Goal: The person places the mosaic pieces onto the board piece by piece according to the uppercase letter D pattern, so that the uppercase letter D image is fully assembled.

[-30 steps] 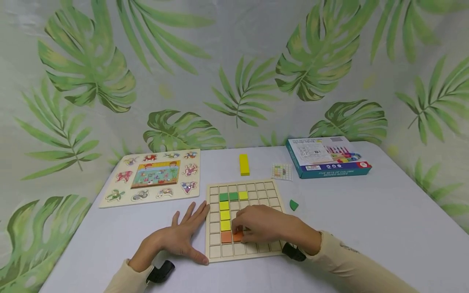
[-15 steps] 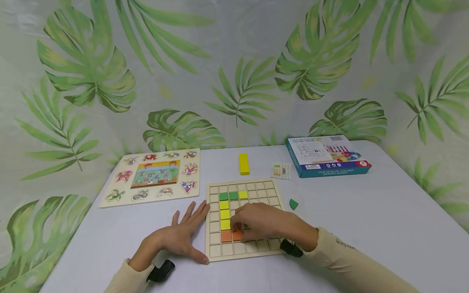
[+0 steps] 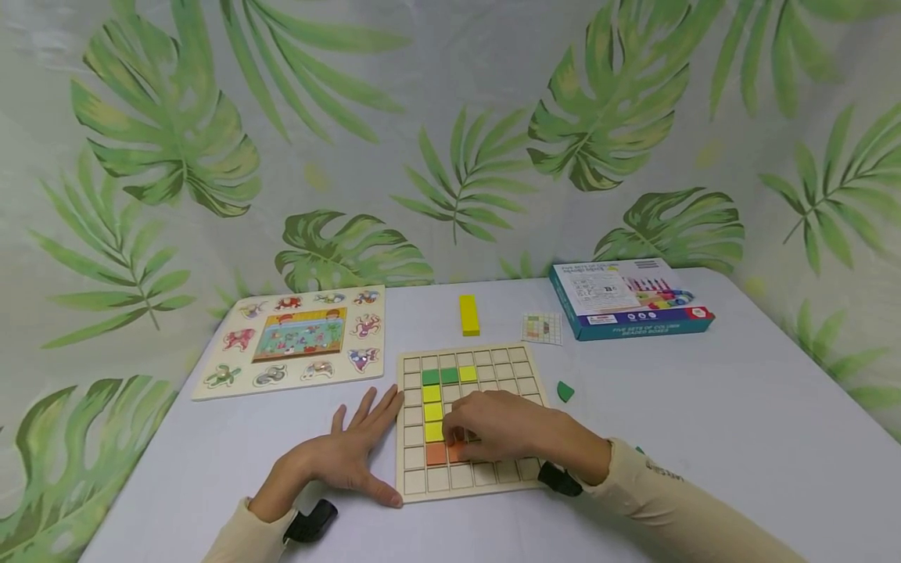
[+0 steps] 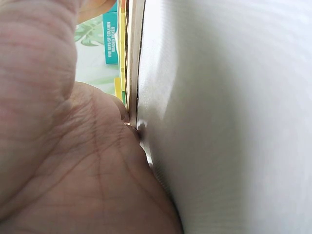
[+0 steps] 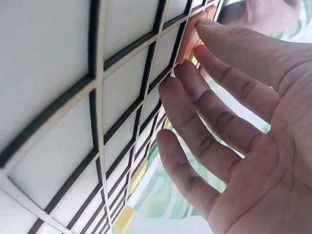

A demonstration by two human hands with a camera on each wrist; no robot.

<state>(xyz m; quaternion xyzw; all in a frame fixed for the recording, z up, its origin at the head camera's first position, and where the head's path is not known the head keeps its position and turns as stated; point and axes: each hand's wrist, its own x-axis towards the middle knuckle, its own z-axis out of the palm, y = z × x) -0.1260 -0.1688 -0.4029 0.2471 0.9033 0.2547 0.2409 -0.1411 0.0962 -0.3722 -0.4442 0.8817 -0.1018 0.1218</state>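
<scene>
Right hand (image 3: 496, 424) pinched an orange tile (image 3: 454, 453) beside its twin (image 3: 436, 454) on the grid board (image 3: 415, 483); left hand (image 3: 343, 457), fingers spread, touched the board's edge. Seating step, apparently; next move likely called for pressing flat, letting go.

Pale cloth covers the counter (image 3: 746, 414), and over on the left lies the puzzle board (image 3: 292, 371), flat and slightly angled. Front and centre, it's the grid board (image 3: 414, 433), flat on the cloth too! Behind it, apart, a yellow block (image 3: 469, 314); to its right the card (image 3: 542, 328), lying just beside the box (image 3: 633, 301) at the back right. Near the grid board's right edge sits a green wedge (image 3: 565, 392), and further right peeks a green sliver (image 3: 640, 450), mostly hidden.
</scene>
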